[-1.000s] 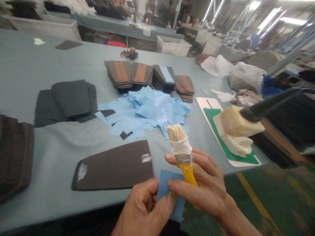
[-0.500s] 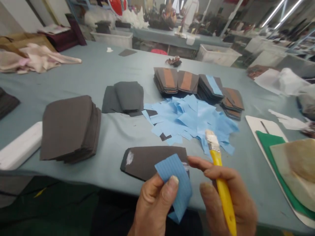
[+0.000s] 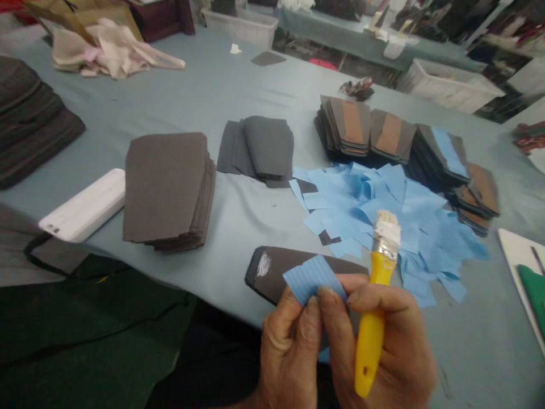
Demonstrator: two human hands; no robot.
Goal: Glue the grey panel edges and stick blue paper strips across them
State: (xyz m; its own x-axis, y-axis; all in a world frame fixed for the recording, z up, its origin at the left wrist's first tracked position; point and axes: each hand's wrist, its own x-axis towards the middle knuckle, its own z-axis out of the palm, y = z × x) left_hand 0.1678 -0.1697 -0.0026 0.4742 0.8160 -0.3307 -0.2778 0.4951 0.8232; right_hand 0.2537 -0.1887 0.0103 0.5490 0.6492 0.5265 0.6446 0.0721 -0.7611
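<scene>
Both my hands meet at a light blue fabric strip point(image 3: 313, 277) with fine ribbed lines. My left hand point(image 3: 292, 346) pinches it between thumb and fingers. With thumb and fingertip my right hand point(image 3: 383, 341) grips the strip's other side, while the same hand holds a yellow-handled glue brush point(image 3: 374, 318) upright, its bristles coated white. Beneath the strip a dark brown panel point(image 3: 276, 270) lies on the table, partly hidden by my hands. A white glue smear point(image 3: 264, 263) marks its left end. Beyond my hands spreads a loose heap of blue strips point(image 3: 366, 196).
A tall stack of brown panels point(image 3: 164, 187) stands left, beside a white box-like block point(image 3: 85, 207). Dark grey pieces point(image 3: 268, 147) lie behind. Stacks with orange bands point(image 3: 352, 122) and a stack with a blue band point(image 3: 449, 150) stand back right. A white board point(image 3: 517, 267) is at the right edge.
My right hand has come in to the left and taken hold of the blue strip beside my left thumb, brush still in hand. The view has turned left and down.
</scene>
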